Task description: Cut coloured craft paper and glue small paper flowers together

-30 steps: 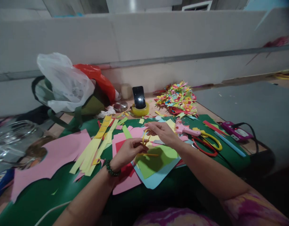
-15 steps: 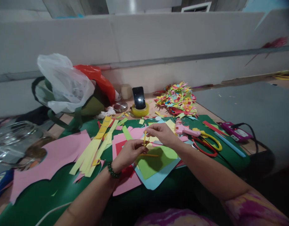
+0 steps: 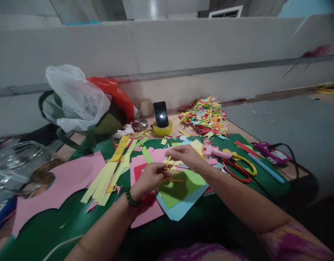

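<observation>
My left hand point(image 3: 153, 176), with a dark green bead bracelet point(image 3: 132, 198) at the wrist, pinches a thin yellow paper strip point(image 3: 168, 163) that looks bent or looped. Just above it, my right hand point(image 3: 186, 156) has its thumb and fingers closed at the strip's upper end. Below the hands, another yellow strip point(image 3: 175, 181) lies over a green sheet point(image 3: 180, 192). Under that are a light blue sheet point(image 3: 180, 214) and a pink sheet point(image 3: 141, 218). To the right of my right forearm lie red-and-yellow-handled scissors point(image 3: 244, 161) and a pink glue gun point(image 3: 214, 151).
Pale yellow strips point(image 3: 101, 186) and a cut pink sheet point(image 3: 74, 174) lie at left. A phone point(image 3: 161, 113) leans upright by a tape roll point(image 3: 163, 130). Behind are a heap of paper flowers point(image 3: 206, 114) and a bag point(image 3: 107, 121). A purple power strip point(image 3: 276, 155) stands right.
My right hand has shifted slightly down and left, closer to my left hand. The upright part of the yellow strip now shows shorter between the hands.
</observation>
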Demonstrator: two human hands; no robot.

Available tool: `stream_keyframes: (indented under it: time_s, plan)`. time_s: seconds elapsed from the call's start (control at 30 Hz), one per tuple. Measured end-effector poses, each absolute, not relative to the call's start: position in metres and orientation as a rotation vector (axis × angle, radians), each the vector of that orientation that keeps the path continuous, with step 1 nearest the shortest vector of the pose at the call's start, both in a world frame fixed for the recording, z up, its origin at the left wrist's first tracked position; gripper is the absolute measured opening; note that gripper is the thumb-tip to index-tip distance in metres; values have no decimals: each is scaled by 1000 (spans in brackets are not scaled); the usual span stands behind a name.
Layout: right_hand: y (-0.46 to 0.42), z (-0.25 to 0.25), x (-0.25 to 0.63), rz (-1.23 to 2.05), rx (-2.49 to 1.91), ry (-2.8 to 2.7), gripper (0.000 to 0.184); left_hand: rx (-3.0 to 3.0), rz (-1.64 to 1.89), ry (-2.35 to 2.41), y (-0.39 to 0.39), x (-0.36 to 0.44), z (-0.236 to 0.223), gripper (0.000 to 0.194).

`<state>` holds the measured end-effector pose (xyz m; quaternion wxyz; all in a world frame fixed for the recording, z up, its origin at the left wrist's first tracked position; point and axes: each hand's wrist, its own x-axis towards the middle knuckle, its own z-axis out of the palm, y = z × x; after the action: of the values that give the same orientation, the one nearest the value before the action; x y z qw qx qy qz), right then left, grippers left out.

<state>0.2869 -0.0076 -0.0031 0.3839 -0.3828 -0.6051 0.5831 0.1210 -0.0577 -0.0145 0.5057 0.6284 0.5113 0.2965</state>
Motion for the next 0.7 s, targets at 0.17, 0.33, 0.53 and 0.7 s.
stream_keyframes:
  time_s: [0.17, 0.33, 0.53, 0.7]
  plan:
    - [-8, -6, 286, 1453, -977, -1567, 28, 1582, 695, 1256, -58, 121, -15, 13]
    - [-8, -10, 284, 1506, -956, -1475, 50, 1655, 652, 1269, -58, 121, -15, 15]
    - [-11, -7, 284, 1494, -967, -1545, 54, 1612, 668, 1257, -57, 122, -18, 15]
    - [-10, -2, 288, 1552, -947, -1491, 49, 1327, 770, 1145, -55, 120, -17, 17]
